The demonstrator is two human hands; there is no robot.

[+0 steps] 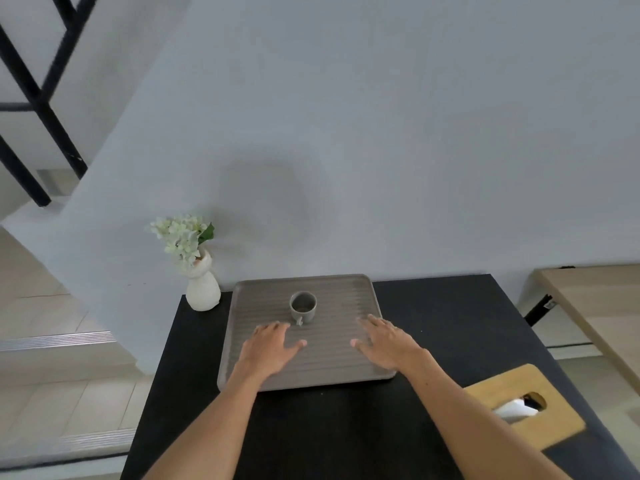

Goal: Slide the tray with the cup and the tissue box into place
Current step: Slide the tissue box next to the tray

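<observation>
Both hands, left (pixel 268 348) and right (pixel 388 344), fingers spread, pressed flat on the stiff tray (pixel 332 289), its light cup (pixel 303 306) likely tippable.

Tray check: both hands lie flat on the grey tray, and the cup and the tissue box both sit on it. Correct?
Not quite. The head view shows only the cup on the tray; the tissue box sits off it, on the black table. Both hands do lie flat on it.
</observation>
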